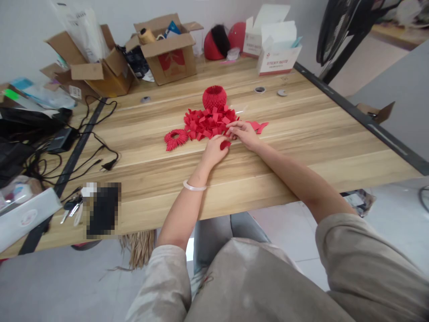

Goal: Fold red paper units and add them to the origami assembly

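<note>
Red folded paper pieces lie in a loose pile at the middle of the wooden table. My left hand is just in front of the pile, its fingers closed on a red paper piece. Close beside it on the right is my right hand, thumb and fingertips pinched together; what they hold, if anything, is too small to make out. Behind the pile stands a round red paper vase shape. A curved red paper ring lies left of the pile. Flat red paper is behind my right hand.
Cardboard boxes and white sticky note boxes line the back. Black cables, keys and a blurred dark object lie on the left. A tape roll is at the back right, near a black fan.
</note>
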Motion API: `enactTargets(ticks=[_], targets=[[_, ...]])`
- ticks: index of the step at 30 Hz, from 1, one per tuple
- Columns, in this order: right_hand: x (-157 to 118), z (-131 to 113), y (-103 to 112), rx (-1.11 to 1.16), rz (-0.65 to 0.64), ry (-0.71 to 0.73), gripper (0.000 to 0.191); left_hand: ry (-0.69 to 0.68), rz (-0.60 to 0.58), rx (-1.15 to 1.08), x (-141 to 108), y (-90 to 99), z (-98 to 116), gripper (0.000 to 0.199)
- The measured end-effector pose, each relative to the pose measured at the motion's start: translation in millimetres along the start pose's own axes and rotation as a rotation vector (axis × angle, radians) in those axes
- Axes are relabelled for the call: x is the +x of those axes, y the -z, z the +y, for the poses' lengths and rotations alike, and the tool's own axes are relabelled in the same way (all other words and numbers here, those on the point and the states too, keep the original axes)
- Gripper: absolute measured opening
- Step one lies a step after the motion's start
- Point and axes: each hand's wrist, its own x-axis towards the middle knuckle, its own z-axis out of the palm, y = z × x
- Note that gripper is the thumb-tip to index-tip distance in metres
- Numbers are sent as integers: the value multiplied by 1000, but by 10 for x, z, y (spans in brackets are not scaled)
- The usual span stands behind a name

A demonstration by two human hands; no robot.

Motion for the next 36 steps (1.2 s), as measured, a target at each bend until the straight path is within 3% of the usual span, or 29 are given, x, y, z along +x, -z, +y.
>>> enactTargets(ticks=[5, 11, 19, 25, 36], targets=[[15, 24, 8, -4, 9, -25, 29, 46, 44, 42, -3, 6, 19, 20], [21, 32, 10, -10, 1, -14, 29, 76, -19, 69, -20, 20, 31, 28], [14, 13, -2, -22, 10, -28, 29, 0, -18, 25, -4, 18, 28, 30], [2, -5, -7, -13, 4, -16, 28, 95, 8, 112, -28, 30, 44, 24], [4, -3, -13, -25, 9, -23, 26, 38, -7, 90, -14, 41, 32, 25]])
